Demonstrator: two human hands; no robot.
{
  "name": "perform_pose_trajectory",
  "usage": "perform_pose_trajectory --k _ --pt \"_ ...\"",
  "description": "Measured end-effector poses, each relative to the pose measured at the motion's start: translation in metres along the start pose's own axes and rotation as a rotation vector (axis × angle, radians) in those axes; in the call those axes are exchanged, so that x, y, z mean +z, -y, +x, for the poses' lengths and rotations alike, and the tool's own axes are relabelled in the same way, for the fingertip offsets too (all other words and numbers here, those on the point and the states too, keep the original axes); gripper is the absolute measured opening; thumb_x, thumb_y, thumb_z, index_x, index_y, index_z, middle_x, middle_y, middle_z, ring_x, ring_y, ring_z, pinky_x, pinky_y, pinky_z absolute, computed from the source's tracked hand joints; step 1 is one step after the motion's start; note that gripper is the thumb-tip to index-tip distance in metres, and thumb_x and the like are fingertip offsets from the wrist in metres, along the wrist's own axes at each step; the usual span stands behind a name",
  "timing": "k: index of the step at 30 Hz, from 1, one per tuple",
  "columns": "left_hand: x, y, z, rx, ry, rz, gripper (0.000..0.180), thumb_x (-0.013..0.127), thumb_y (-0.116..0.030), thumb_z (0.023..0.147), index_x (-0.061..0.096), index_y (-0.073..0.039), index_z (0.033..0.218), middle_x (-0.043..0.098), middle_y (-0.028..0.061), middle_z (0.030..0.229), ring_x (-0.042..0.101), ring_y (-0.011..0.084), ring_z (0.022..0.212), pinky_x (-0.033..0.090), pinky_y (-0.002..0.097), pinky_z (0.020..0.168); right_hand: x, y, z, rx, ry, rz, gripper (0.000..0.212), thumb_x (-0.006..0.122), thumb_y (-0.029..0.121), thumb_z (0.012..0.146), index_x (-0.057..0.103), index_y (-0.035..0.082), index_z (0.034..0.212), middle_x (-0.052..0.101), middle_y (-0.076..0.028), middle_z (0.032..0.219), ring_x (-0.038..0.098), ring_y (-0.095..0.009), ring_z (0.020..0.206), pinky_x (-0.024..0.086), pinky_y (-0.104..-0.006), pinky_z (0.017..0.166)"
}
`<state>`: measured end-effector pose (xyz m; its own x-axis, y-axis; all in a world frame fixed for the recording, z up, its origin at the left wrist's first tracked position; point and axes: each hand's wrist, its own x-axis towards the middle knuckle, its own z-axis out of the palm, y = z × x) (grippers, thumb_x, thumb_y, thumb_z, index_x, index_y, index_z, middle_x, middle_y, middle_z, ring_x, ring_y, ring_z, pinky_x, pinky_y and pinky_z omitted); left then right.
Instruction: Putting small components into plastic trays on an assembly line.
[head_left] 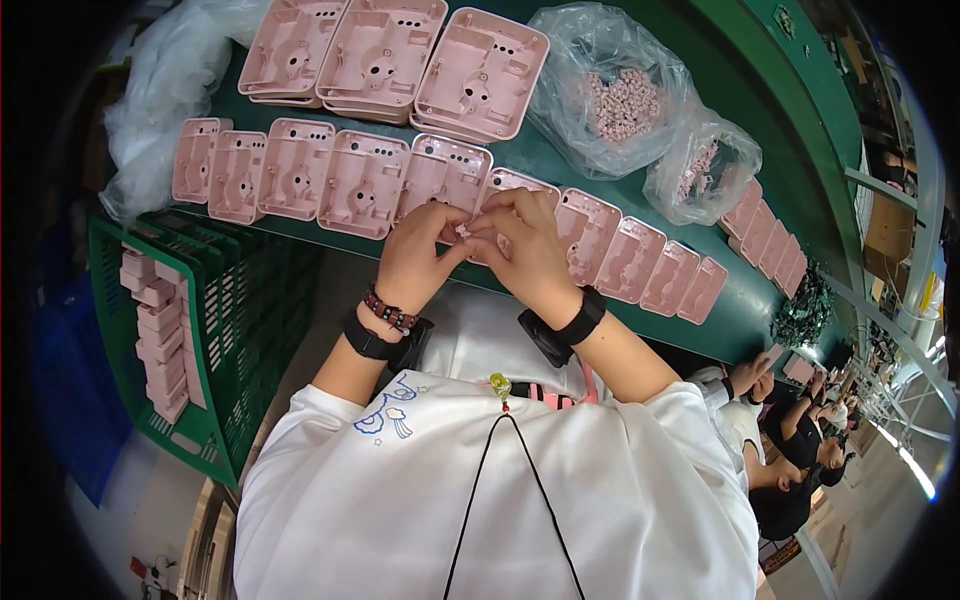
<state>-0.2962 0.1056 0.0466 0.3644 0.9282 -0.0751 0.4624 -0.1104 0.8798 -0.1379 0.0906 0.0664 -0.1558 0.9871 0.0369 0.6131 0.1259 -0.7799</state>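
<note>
bright light over green workbench (748,292), soft shadow beneath; tube light (906,463) glaring right of it; edges bending, corners gone black

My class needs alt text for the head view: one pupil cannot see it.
A person's left hand and right hand meet at a small pale pink part, by a row of pink plastic housings on a green table. Beyond lie stacked housings and two clear plastic bags of small pink pieces; a green crate stands at left.

a factory workshop: pink casings (362,178) line the bench (745,308).
</note>
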Motion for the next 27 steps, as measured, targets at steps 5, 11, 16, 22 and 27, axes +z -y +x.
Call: perform_pose_trajectory --k 5,11,16,22,27 --pt "-0.002 0.002 -0.006 -0.049 -0.012 -0.003 0.032 0.072 -0.010 0.064 0.055 -0.005 0.090 0.057 0.0076 0.080 0.056 0.0192 0.067 0.045 0.0280 0.061 0.006 -0.005 0.000 0.035 0.032 0.044 0.020 0.071 0.008 0.060 0.064 0.007 0.079 0.053 -0.005 0.087 0.049 -0.024 0.086 0.039 -0.0344 0.076" --pt "0.002 0.014 -0.005 0.078 -0.118 0.378 0.030 0.072 -0.016 0.062 0.057 -0.007 0.086 0.054 0.0064 0.095 0.052 0.0246 0.085 0.041 0.0357 0.077 0.016 -0.024 0.023 -0.027 0.019 -0.093 0.015 0.070 0.010 0.061 0.063 0.008 0.074 0.054 -0.003 0.080 0.052 -0.023 0.079 0.038 -0.0340 0.070" --pt "0.008 0.037 -0.023 0.157 -0.018 0.449 0.025 0.070 -0.016 0.061 0.058 -0.008 0.082 0.052 0.0051 0.100 0.047 0.0255 0.091 0.037 0.0390 0.083 0.026 -0.034 0.041 -0.156 -0.104 -0.378 0.011 0.069 0.014 0.062 0.061 0.011 0.069 0.051 0.000 0.075 0.051 -0.020 0.074 0.035 -0.0328 0.064" --pt "0.009 0.043 -0.037 0.160 -0.019 0.473 0.018 0.066 -0.008 0.062 0.058 -0.010 0.078 0.052 0.0037 0.098 0.049 0.0234 0.089 0.037 0.0388 0.082 0.043 -0.036 0.045 -0.225 -0.023 -0.638 0.009 0.067 0.016 0.063 0.060 0.013 0.068 0.048 0.000 0.072 0.049 -0.018 0.071 0.034 -0.0323 0.062" --pt "0.008 0.046 -0.040 0.162 -0.027 0.494 0.013 0.064 -0.007 0.064 0.058 -0.010 0.075 0.053 0.0032 0.098 0.049 0.0233 0.088 0.036 0.0387 0.084 0.056 -0.041 0.055 -0.320 0.041 -0.717 0.006 0.058 0.015 0.066 0.057 0.010 0.062 0.047 -0.002 0.073 0.049 -0.018 0.073 0.035 -0.0314 0.060"
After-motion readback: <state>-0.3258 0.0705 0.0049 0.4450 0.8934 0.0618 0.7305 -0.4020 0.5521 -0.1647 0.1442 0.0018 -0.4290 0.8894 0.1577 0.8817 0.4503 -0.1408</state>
